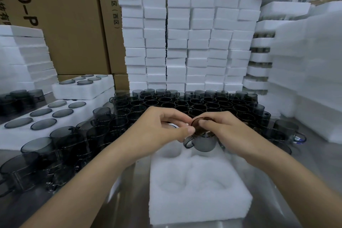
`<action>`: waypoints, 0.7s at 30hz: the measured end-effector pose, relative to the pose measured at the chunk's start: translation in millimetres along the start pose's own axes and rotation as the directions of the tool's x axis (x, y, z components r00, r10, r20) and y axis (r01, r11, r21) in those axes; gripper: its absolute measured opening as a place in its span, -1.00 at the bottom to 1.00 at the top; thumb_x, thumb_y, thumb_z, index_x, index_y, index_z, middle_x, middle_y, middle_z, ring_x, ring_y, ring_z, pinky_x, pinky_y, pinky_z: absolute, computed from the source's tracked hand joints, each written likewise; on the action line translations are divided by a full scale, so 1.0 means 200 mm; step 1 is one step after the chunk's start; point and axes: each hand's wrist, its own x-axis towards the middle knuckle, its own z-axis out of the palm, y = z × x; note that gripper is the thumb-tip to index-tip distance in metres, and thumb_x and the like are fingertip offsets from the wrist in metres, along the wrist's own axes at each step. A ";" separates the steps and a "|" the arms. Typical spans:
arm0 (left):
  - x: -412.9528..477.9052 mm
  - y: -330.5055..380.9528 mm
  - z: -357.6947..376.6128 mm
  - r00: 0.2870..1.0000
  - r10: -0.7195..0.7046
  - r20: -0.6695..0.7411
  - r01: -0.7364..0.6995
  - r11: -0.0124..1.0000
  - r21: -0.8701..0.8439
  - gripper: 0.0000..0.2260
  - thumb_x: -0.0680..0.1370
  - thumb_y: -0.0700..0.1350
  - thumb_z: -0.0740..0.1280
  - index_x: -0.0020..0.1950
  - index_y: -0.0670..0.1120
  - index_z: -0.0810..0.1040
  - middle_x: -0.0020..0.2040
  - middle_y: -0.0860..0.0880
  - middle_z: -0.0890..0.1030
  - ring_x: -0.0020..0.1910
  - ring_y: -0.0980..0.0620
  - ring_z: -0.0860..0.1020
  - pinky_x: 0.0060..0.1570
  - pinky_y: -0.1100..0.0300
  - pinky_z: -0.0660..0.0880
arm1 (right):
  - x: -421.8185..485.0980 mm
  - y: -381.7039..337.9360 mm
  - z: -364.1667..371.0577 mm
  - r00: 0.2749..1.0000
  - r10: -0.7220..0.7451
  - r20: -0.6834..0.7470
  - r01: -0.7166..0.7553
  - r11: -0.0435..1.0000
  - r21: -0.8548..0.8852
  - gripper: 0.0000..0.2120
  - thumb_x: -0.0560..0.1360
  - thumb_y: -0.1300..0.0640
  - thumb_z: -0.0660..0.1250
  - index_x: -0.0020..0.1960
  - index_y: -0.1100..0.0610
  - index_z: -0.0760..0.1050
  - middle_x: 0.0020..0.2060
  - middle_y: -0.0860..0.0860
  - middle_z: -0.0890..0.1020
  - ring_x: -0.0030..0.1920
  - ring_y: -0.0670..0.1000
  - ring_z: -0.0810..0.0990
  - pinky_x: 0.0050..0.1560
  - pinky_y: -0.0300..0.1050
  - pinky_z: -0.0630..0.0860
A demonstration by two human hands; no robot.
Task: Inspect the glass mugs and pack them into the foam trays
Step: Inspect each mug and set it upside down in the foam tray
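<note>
A smoky grey glass mug (203, 141) hangs above the far end of a white foam tray (199, 196) with round pockets, its handle pointing left. My right hand (224, 131) grips the mug at its rim from the right, fingers curled over the top. My left hand (166, 126) pinches the rim from the left with thumb and fingers. Behind my hands, several more dark glass mugs (185, 103) stand packed together on the metal table.
More mugs (61, 146) crowd the table's left side, and one mug (288, 131) stands at the right. Filled foam trays (37, 116) lie at the left. Stacked foam blocks (185, 39) wall the back and right, with cardboard boxes (64, 24) behind.
</note>
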 end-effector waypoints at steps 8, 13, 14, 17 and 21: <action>0.00 -0.02 -0.01 0.997 -0.003 0.080 -0.002 0.998 0.058 -0.88 0.52 0.09 0.60 -0.06 0.07 0.78 -0.16 -0.01 0.77 -0.19 0.12 0.71 -0.05 0.28 0.61 | 0.00 0.02 -0.01 0.999 0.036 0.004 -0.035 0.998 -0.057 -0.69 0.70 0.18 0.25 0.00 0.04 0.77 -0.09 -0.10 0.78 -0.04 -0.19 0.70 0.00 -0.33 0.52; 0.00 -0.04 -0.03 0.989 -0.017 0.144 0.006 0.997 0.075 -0.84 0.49 0.08 0.63 -0.06 0.03 0.78 -0.18 -0.04 0.78 -0.20 0.12 0.69 -0.09 0.36 0.56 | 0.00 0.01 -0.01 0.998 0.035 0.051 -0.029 0.993 -0.116 -0.70 0.70 0.12 0.26 0.00 0.04 0.77 -0.08 -0.15 0.76 -0.08 -0.26 0.68 -0.11 -0.44 0.47; 0.00 -0.04 -0.03 0.988 -0.023 0.152 0.012 0.997 0.074 -0.84 0.49 0.07 0.64 -0.06 0.03 0.78 -0.19 -0.05 0.78 -0.21 0.14 0.67 -0.12 0.39 0.54 | 0.00 0.01 -0.01 0.999 0.029 0.033 -0.023 0.988 -0.151 -0.68 0.70 0.05 0.26 -0.03 0.03 0.77 -0.05 -0.17 0.72 0.00 -0.23 0.66 -0.02 -0.42 0.45; 0.00 -0.04 -0.03 0.986 -0.033 0.164 0.022 0.998 0.066 -0.83 0.49 0.08 0.63 -0.06 0.02 0.78 -0.19 -0.06 0.78 -0.22 0.15 0.65 -0.14 0.39 0.52 | -0.01 0.02 -0.01 1.000 -0.015 -0.016 0.009 0.947 -0.321 -0.59 0.70 -0.13 0.22 -0.04 0.07 0.75 -0.06 -0.01 0.66 -0.01 -0.08 0.61 -0.02 -0.35 0.40; 0.00 -0.06 -0.02 0.986 -0.030 0.162 0.017 0.996 0.082 -0.83 0.49 0.12 0.62 -0.07 0.06 0.78 -0.19 -0.04 0.78 -0.25 0.18 0.63 -0.17 0.42 0.50 | -0.03 0.01 0.01 0.990 -0.105 -0.092 0.067 0.938 -0.341 -0.77 0.64 -0.08 0.35 -0.10 -0.03 0.68 -0.19 -0.04 0.60 -0.16 -0.13 0.51 -0.09 -0.13 0.41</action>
